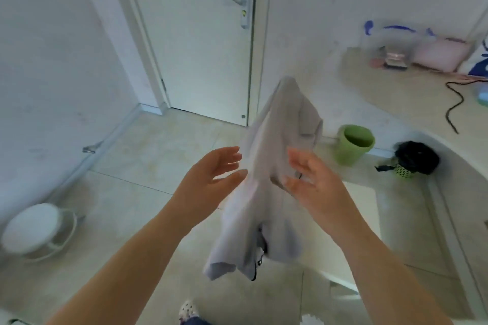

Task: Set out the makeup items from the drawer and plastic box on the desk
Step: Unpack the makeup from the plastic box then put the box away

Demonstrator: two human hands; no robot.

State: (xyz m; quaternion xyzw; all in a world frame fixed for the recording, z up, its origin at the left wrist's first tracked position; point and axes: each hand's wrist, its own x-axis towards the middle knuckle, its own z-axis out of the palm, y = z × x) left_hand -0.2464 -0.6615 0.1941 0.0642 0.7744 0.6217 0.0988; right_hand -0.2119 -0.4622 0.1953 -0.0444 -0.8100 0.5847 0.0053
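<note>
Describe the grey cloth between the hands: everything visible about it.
The grey cloth is a pale, soft, crumpled fabric piece, motion-blurred, standing tall between the open left hand and right hand. Its top peaks upward; its lower edge hangs in folds with a dark cord or trim. The right hand's fingers overlap it; whether they actually touch it is unclear.
</note>
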